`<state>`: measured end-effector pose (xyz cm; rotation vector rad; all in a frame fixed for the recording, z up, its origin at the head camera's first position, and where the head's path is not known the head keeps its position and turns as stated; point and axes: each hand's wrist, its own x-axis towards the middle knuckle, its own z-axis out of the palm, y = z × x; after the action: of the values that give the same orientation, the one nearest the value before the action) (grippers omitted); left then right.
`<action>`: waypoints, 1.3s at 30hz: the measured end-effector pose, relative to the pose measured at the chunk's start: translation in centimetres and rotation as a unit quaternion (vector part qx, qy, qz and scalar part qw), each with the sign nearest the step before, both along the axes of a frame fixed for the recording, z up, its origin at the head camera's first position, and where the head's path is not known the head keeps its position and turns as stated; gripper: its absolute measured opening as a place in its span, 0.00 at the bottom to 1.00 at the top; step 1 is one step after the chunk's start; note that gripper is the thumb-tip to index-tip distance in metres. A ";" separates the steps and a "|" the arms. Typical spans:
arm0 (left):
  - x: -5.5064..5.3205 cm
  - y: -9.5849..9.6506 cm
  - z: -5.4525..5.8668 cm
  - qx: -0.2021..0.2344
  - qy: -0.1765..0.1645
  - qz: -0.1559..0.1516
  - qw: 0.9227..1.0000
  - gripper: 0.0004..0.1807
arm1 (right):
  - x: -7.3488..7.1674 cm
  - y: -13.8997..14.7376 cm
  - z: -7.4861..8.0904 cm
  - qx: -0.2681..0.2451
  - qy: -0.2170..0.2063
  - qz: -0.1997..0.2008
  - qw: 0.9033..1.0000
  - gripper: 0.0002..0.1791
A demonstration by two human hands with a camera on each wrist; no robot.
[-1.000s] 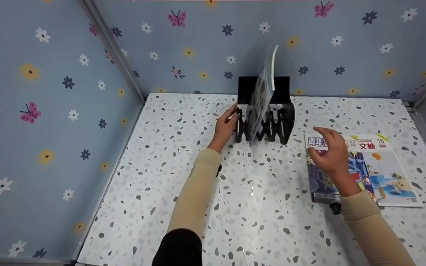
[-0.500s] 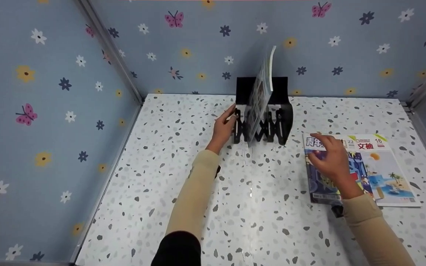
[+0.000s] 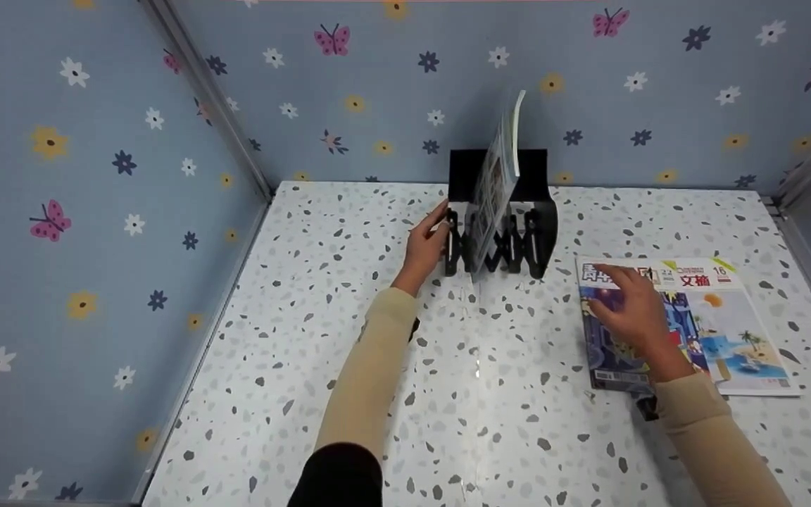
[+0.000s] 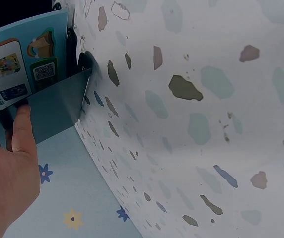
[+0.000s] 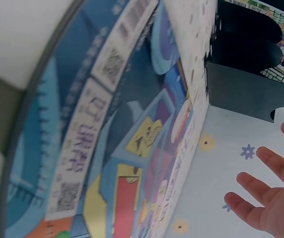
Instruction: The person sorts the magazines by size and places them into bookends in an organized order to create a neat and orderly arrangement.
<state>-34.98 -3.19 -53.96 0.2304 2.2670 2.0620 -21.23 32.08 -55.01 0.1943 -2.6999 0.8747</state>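
A black expandable book rack (image 3: pixel 546 236) stands at the back of the table with one thin magazine (image 3: pixel 498 179) upright in it, leaning slightly right. My left hand (image 3: pixel 425 250) rests at the rack's left end; in the left wrist view a straight finger (image 4: pixel 24 131) lies against the outer face of the end plate (image 4: pixel 57 109). Over the loose magazines on the right, my right hand (image 3: pixel 632 313) hovers with fingers bent and spread from the thumb, holding nothing. Beneath it lies a blue-purple magazine (image 3: pixel 606 338), partly hidden by the hand; a beach-cover magazine (image 3: pixel 743 331) lies beside it.
Flowered blue panels (image 3: pixel 349 77) enclose the speckled white table (image 3: pixel 321 317) at the back and sides. The rack stands near the back panel (image 3: pixel 631 141). A small black device (image 3: pixel 648 407) shows under the right wrist.
My right hand has lowered slightly toward the front over the magazines. My left hand keeps its place at the rack, and the upright magazine stands as before.
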 end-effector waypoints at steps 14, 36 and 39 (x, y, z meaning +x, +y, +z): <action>1.5 -0.6 2.7 0.009 -0.035 -0.024 0.999 0.25 | -0.4 1.3 -1.7 0.069 -0.042 0.018 0.997 0.32; 0.1 -0.1 0.0 0.006 0.001 -0.001 1.000 0.23 | -0.9 1.9 -3.7 0.139 -0.085 0.043 0.986 0.30; 0.2 -0.1 -0.1 0.006 -0.002 0.004 1.000 0.23 | -1.1 1.9 -3.9 0.142 -0.086 0.045 0.985 0.30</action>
<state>-34.83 -3.26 -54.03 0.2186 2.2564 2.0790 -22.29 33.94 -58.90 0.3167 -2.9917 0.5472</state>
